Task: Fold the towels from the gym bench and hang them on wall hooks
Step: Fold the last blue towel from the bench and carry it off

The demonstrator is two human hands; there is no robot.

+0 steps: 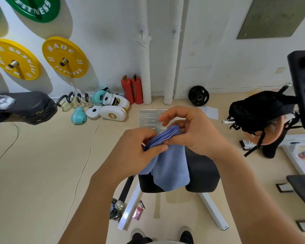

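A folded blue towel (pixel 169 164) hangs from both my hands above the black gym bench (pixel 202 171). My left hand (pixel 137 148) pinches the towel's folded top edge from the left. From the right, my right hand (pixel 190 129) holds the same fold, thumb and fingers curled over it. The towel's lower part drapes down in front of the bench pad. Two small metal wall hooks (pixel 141 33) (pixel 173 33) are fixed high on the white wall straight ahead, both bare.
Two red extinguishers (pixel 132 89), boxing gloves and pads (pixel 109 106) and kettlebells (pixel 72 101) line the wall's base. Yellow weight plates (pixel 64 57) hang at left. A black bag (pixel 261 110) sits on equipment at right. A metal plate (pixel 148 117) lies on the floor ahead.
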